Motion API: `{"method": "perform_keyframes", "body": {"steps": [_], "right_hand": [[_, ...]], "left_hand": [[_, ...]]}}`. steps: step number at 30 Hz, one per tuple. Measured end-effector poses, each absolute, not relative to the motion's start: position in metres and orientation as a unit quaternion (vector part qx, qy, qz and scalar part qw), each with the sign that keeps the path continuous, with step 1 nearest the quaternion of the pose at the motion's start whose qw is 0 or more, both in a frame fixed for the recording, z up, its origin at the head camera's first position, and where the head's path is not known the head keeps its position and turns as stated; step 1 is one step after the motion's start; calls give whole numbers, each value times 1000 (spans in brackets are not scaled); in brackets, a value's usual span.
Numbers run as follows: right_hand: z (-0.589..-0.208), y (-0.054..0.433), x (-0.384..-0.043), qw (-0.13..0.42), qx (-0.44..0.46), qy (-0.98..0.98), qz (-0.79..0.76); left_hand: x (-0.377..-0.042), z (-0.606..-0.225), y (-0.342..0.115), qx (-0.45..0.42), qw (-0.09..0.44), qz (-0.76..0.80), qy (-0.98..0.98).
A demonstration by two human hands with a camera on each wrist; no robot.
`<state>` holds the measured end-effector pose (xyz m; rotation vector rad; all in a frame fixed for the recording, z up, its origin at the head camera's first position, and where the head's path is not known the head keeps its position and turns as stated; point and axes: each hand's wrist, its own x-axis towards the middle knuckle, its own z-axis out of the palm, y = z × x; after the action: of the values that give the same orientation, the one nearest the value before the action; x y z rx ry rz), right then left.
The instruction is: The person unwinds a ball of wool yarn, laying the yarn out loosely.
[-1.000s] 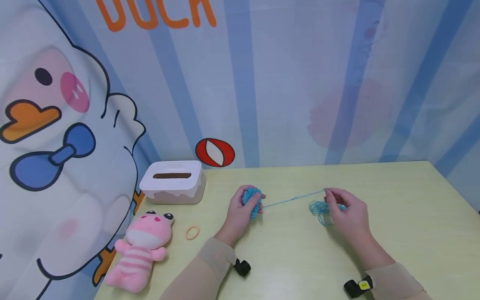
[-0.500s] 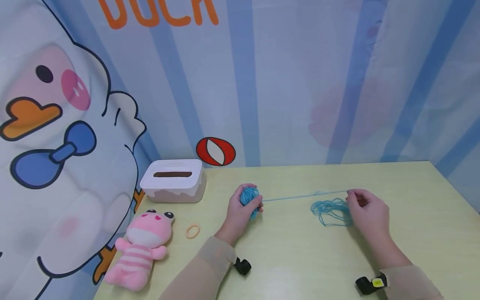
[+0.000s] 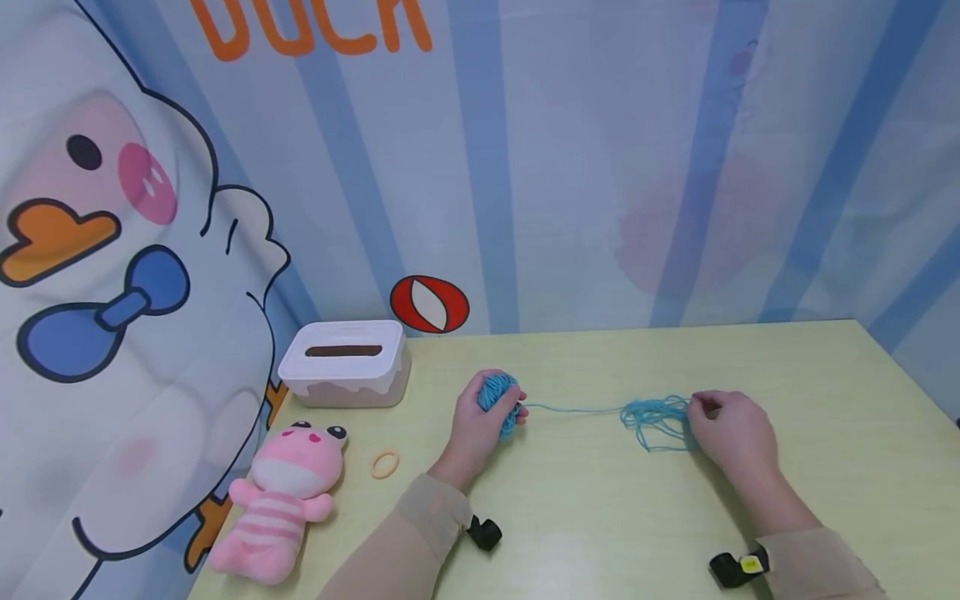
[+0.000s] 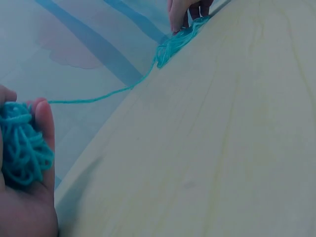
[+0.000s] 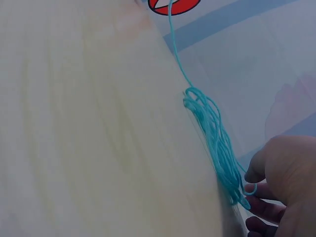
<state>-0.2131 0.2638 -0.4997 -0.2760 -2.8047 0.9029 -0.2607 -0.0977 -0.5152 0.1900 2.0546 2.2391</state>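
The left grip curls round a blue yarn ball; the right grip pinches loose yarn, the surface stretching rightward from it to a side edge.

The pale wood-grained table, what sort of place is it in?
Maybe an indoor play corner, though I can't be sure. A blue striped fabric backdrop with a big white cartoon duck hangs behind the table, and a pink-and-white plush toy lies on it.

The yarn looks matt, the tabletop smooth wood.
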Motion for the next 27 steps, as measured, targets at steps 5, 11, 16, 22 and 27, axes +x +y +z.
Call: {"method": "perform_keyframes", "body": {"steps": [5, 11, 16, 22, 27], "right_hand": [[-498, 248, -211, 174, -72, -919, 348], [-501, 215, -214, 265, 63, -875, 400], [-503, 177, -219, 223, 165, -870, 408], [-502, 138, -224, 140, 216, -874, 412], [-504, 120, -230, 107, 209, -888, 396]], "left_hand": [[-260, -515, -97, 74, 51, 732, 675], [-259, -513, -98, 84, 56, 729, 677], [-258, -512, -98, 86, 64, 730, 675], [-258, -514, -98, 91, 74, 736, 667], [-258, -514, -98, 101, 80, 739, 661]]}}
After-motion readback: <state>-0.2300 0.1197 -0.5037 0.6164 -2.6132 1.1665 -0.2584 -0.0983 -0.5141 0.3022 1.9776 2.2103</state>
